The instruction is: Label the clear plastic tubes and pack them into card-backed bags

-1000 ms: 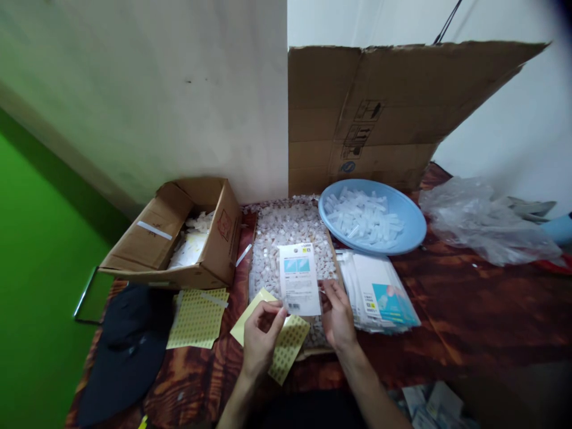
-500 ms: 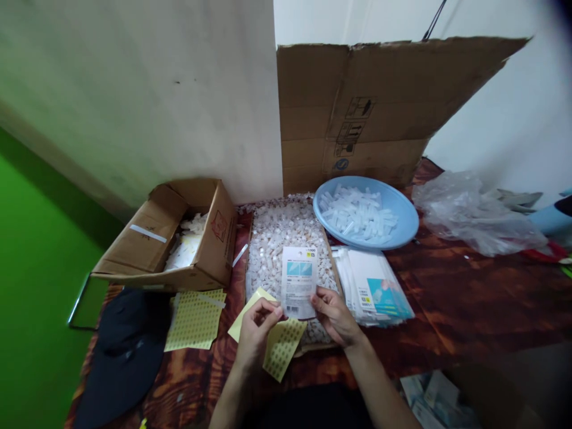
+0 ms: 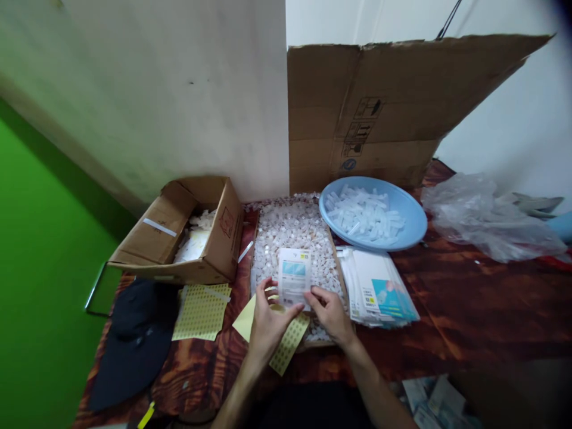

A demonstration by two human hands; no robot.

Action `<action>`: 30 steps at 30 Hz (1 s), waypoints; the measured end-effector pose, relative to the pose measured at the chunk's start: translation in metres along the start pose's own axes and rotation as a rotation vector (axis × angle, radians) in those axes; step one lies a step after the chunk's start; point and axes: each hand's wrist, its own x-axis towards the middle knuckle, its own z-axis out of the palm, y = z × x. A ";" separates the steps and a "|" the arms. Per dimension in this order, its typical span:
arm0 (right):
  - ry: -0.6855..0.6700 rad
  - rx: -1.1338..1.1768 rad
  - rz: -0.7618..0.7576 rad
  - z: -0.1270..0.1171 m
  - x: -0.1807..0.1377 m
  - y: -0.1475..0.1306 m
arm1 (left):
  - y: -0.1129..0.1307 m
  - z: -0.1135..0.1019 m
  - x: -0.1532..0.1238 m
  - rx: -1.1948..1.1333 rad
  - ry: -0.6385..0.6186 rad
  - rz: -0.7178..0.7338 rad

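A flat white packet (image 3: 294, 277) with a blue printed panel and a small yellow mark is upright in front of me. My right hand (image 3: 331, 316) pinches its lower right edge. My left hand (image 3: 271, 319) curves about the lower left corner, thumb across the bottom and fingers at the left edge. Beneath the hands lie yellow sticker sheets (image 3: 289, 345), partly covered by my left hand. Behind the packet, a shallow cardboard tray holds many small clear plastic pieces (image 3: 290, 223).
Left are an open cardboard box (image 3: 218, 238), more sticker sheets (image 3: 201, 313) and a black cap (image 3: 138, 345). A light-blue basin (image 3: 413, 229) of translucent pieces stands at right, above a stack of packets (image 3: 364, 280). Beyond are a clear plastic bag (image 3: 487, 220) and upright cardboard (image 3: 322, 107).
My left hand has gone from a small pinch beside the packet to a wider hold at its lower left. The packet leans back more. The view has shifted slightly left.
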 end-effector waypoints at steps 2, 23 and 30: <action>-0.048 -0.045 -0.015 0.001 -0.003 -0.002 | 0.006 0.000 0.001 0.039 -0.070 -0.009; -0.119 0.264 0.080 -0.002 -0.015 -0.003 | 0.003 -0.007 -0.006 -0.118 -0.165 -0.220; -0.153 0.402 0.111 -0.007 -0.015 -0.011 | 0.005 -0.009 -0.009 -0.444 -0.309 -0.373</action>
